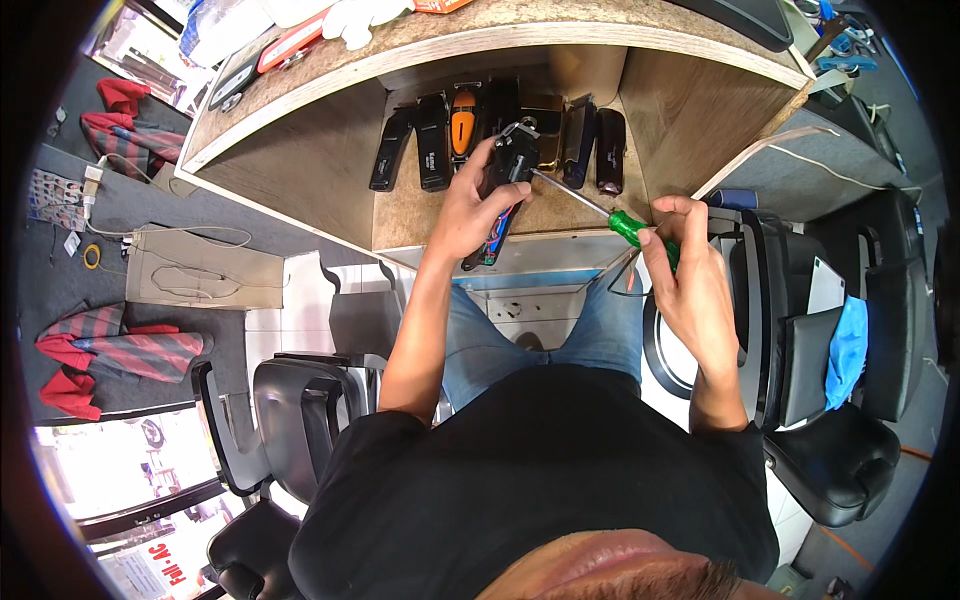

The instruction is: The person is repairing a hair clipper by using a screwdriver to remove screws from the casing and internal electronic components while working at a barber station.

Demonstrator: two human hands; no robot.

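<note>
My left hand (468,215) is wrapped round a black hair clipper (518,155), held at a slant over the front edge of a wooden shelf. Coloured parts show along its lower section, as if the casing is off there. In my right hand (695,290) is a screwdriver with a green handle (626,226). Its metal shaft points left, and the tip is at the clipper's side; whether it sits in a screw I cannot tell. Behind my left hand stands a row of several clippers, among them a black one (432,145), an orange-and-black one (463,122) and a dark maroon one (610,150).
The wooden shelf compartment (400,222) has side walls left and right and a top board (520,22) above. Black padded chairs (300,400) stand at left and right (840,460), one with a blue cloth (847,350). A thin dark cable hangs below my right hand.
</note>
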